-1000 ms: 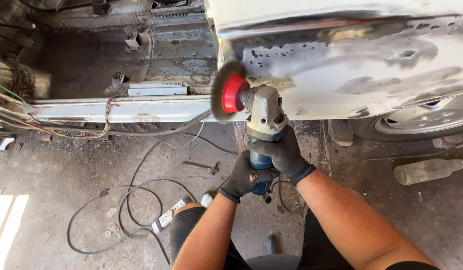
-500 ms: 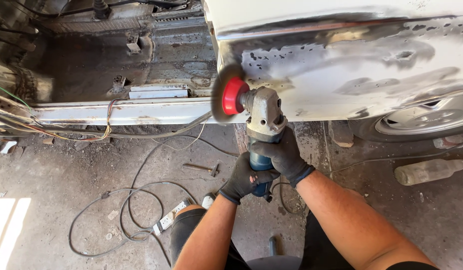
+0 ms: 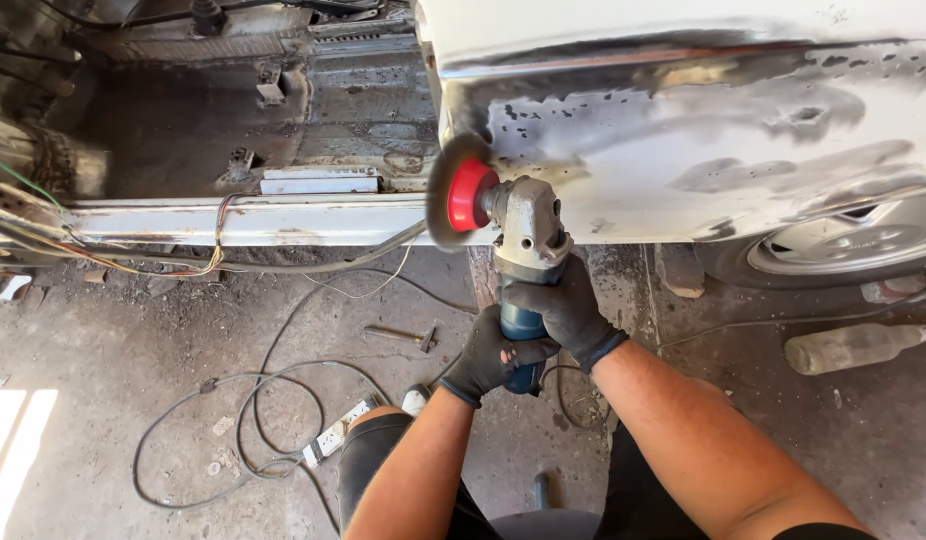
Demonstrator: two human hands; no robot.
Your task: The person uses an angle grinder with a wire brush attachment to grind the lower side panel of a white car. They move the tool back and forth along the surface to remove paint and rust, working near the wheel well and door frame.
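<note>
While both gloved hands grip the angle grinder [image 3: 523,270], left hand [image 3: 493,358] low, right hand [image 3: 561,308] above, wheel at car panel [image 3: 683,130]

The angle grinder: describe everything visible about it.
The angle grinder has a grey metal head and a blue body. A red-hubbed disc, blurred as if spinning, sits at the front edge of the white car panel, where paint is stripped to bare metal. It points away from the person. The black-gloved right hand grips behind the head; the gloved left hand holds the blue rear.

Grinder [image 3: 518,255] against car panel [image 3: 683,130], hammer [image 3: 401,336] left below.
</note>
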